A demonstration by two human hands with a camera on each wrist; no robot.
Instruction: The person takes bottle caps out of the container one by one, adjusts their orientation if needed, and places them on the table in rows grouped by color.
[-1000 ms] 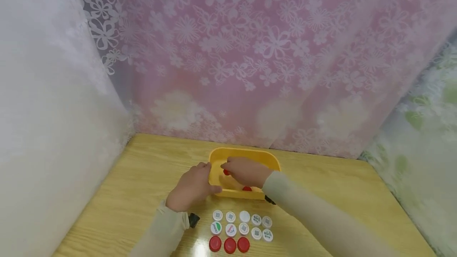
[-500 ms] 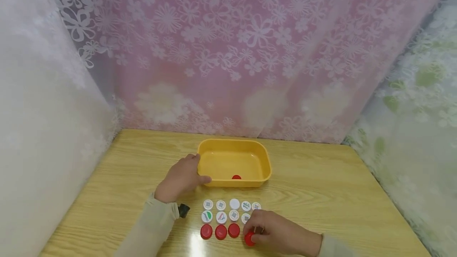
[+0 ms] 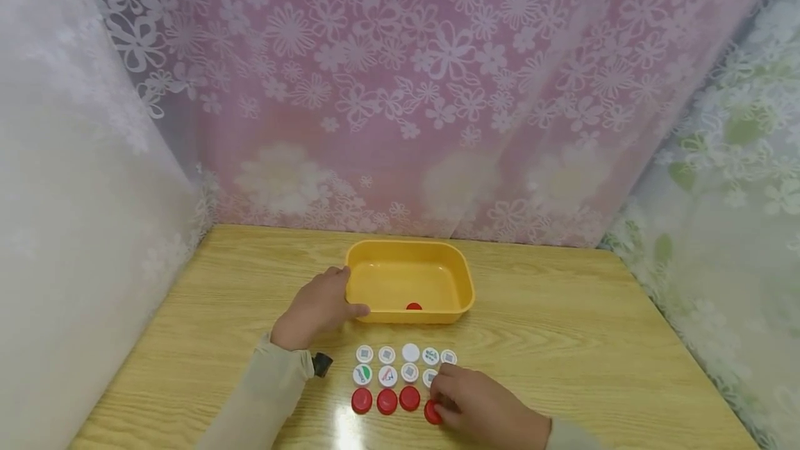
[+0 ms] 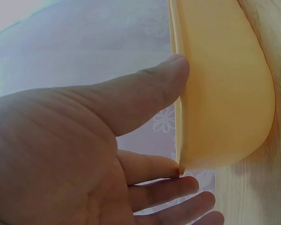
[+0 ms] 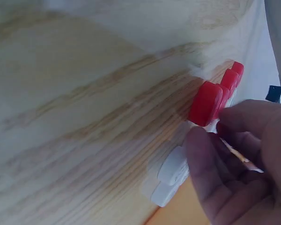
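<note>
My right hand pinches a red bottle cap at the table, at the right end of a row of red caps. In the right wrist view, thumb and fingers meet at the edge of that cap. My left hand holds the left end of a yellow plastic bin. The left wrist view shows the thumb against the bin's rim and the fingers by its corner. One red cap lies inside the bin, partly hidden by the near wall.
Two rows of white caps, some printed, lie between the red row and the bin. My right hand covers part of them. The wooden table extends to both sides. Flowered curtains hang behind and beside it.
My right hand has left the bin with a red cap and come down to the end of the red row, shifting slightly left lately. My left hand stays on the bin.
</note>
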